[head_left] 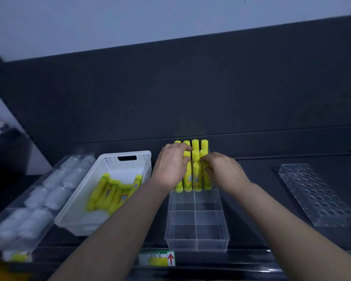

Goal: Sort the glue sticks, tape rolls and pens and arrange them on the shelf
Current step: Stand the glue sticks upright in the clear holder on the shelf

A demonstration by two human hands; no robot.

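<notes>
Partly done: left hand (171, 166) and right hand (223, 169) each grip upright glue sticks (196, 171) in the rear cells of the clear divider box (197, 238); loose glue sticks (109, 196) lie in the white basket (114, 163); the perforated acrylic rack (316, 195) stands unfilled.

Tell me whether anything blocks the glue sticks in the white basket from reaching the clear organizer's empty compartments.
Nothing visible does: white basket and clear organizer sit side by side, open-topped; only the person's left forearm crosses between.

A person's two forearms (118, 216) are bare, with skin showing to the wrists; left hand (171, 165) and right hand (223, 171) are ungloved.
</notes>
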